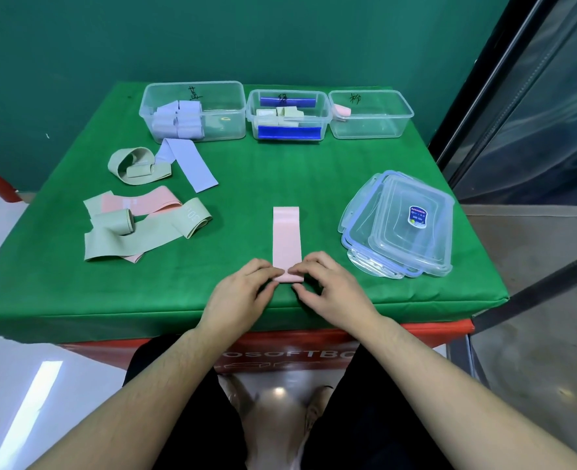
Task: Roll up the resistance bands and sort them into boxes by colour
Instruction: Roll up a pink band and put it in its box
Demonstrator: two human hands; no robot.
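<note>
Pink band [286, 237] lies flat on the green bench [246, 184]; left hand [243, 293] and right hand [331, 286] pinch its rolled near end.

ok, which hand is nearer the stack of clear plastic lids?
Right. The right hand is at the near end of the flat pink band, just left of the stack of clear plastic lids; the left hand sits farther left, across the band.

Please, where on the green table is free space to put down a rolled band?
Free: the middle of the table, between the three boxes and the pink band that both hands pinch. Crowded: left side with loose bands, right side with the stacked lids.
</note>
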